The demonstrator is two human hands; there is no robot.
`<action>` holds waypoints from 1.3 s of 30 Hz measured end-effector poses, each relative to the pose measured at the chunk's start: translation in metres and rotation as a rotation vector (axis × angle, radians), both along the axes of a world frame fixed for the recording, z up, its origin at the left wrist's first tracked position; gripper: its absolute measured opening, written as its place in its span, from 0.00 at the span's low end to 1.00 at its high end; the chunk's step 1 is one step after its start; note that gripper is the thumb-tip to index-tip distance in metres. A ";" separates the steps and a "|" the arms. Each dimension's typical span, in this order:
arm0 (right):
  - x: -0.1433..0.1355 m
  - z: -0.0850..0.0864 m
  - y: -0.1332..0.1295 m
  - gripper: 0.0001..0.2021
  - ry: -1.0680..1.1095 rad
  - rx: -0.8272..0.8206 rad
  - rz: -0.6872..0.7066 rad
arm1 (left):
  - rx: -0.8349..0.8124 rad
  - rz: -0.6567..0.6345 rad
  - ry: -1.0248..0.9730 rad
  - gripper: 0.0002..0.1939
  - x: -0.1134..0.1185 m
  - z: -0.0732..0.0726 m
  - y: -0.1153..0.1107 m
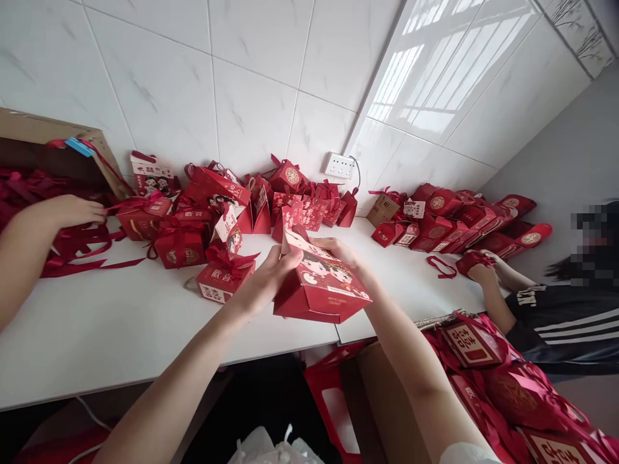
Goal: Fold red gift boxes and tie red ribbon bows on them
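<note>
A red paper gift box (pixel 322 306) printed with two cartoon figures is held up above the white table's front edge, its bottom tilted toward me. My left hand (pixel 264 280) grips its left side, with the thumb on the front near the top. My right hand (pixel 345 254) is closed around its upper right side; some of those fingers are hidden behind it. A smaller red box with a ribbon bow (pixel 225 277) stands on the table just left of my left hand.
Ribboned boxes (pixel 181 241) crowd the wall side, and another pile (pixel 445 219) lies right. Another person's hand (pixel 80 212) reaches over ribbons at left. At right, a co-worker's hands (pixel 483 264) hold something red. A carton of red boxes (pixel 471 345) stands below the table.
</note>
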State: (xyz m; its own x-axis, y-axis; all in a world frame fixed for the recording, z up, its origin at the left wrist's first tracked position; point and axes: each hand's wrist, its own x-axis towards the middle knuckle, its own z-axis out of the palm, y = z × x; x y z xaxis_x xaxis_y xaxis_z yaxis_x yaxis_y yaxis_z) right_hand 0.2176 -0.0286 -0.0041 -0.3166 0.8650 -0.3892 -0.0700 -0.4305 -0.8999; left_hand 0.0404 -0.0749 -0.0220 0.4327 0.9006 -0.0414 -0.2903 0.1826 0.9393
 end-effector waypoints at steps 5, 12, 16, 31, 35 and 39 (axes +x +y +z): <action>-0.007 0.003 -0.007 0.13 -0.011 0.109 0.008 | 0.178 0.023 0.234 0.32 -0.017 0.008 -0.009; 0.000 -0.002 -0.034 0.16 -0.415 0.816 -0.050 | 0.652 0.200 0.410 0.22 -0.031 -0.009 0.003; -0.003 -0.017 -0.044 0.13 -0.557 1.037 -0.069 | 0.721 0.218 0.463 0.13 -0.023 -0.018 0.009; -0.010 -0.103 -0.056 0.05 -0.632 1.121 -0.140 | 1.030 0.331 0.560 0.06 0.001 -0.083 0.026; -0.008 -0.102 -0.052 0.07 -0.608 1.135 -0.076 | 1.243 0.253 0.614 0.04 -0.008 -0.074 0.027; -0.011 -0.107 -0.052 0.06 -0.617 1.125 -0.110 | 1.199 0.226 0.581 0.04 -0.009 -0.076 0.025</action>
